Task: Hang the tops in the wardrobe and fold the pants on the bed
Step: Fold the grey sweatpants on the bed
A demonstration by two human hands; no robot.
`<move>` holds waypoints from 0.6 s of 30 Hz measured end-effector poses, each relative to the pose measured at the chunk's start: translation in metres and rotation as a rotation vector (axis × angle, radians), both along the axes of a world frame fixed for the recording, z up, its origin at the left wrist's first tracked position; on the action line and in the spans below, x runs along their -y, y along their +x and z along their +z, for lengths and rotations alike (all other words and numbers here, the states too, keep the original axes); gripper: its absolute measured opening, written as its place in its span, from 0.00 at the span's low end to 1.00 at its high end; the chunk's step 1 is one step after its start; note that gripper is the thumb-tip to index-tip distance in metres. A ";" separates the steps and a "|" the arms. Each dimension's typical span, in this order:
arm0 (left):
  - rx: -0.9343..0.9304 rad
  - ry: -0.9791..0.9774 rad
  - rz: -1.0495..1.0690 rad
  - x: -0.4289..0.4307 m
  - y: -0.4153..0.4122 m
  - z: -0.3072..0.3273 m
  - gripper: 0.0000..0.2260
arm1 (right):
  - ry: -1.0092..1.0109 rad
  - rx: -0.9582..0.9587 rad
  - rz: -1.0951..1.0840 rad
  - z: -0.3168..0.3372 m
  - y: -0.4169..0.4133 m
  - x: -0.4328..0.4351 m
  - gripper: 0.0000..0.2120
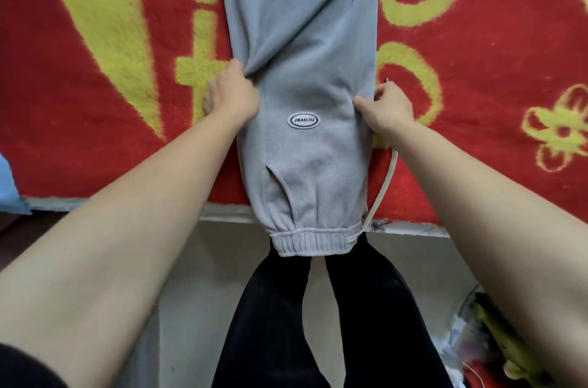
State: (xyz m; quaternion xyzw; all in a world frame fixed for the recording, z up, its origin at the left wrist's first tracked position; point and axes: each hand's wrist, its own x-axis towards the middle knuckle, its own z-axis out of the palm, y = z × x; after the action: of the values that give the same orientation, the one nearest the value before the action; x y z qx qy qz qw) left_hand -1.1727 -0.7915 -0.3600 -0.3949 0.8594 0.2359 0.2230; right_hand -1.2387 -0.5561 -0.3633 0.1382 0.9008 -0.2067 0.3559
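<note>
- Pants (305, 76), grey: laid lengthwise on the blanket (95, 69), legs stacked one on the other and running off toward 12 o'clock, waistband (313, 243) hanging just over the bed's near edge at 6.
- Oval patch (304, 120) faces up, mid-width; a pocket slit sits just below it.
- Left hand (230, 95): at 9 o'clock of the patch, fingers curled shut, pinching the left edge where a diagonal fold bunches.
- Right hand (386, 106): at 3 o'clock, thumb on top, fingers under the right edge, closed on the cloth.
- Drawstring (386, 177) trails loose outside the right edge, 4 to 5 o'clock.
- Judgement: squaring the stack before the crosswise fold. Draw both edges outward evenly to flatten the crease running up toward 12, and tuck the drawstring in first.
- Risk: hanging waistband may drag the stack toward 6; slide it fully onto the bed.
</note>
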 end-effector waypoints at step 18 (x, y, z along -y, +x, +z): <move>0.149 -0.073 -0.595 0.050 -0.115 -0.043 0.52 | -1.001 -0.144 -0.900 0.020 -0.246 0.086 0.12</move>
State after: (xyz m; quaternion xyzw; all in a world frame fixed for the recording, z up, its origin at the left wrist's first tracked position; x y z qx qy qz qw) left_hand -1.2880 -0.8413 -0.4035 -0.1501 0.9266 0.0998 0.3302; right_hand -1.4845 -0.6420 -0.3430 0.3042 0.5725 -0.7359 0.1953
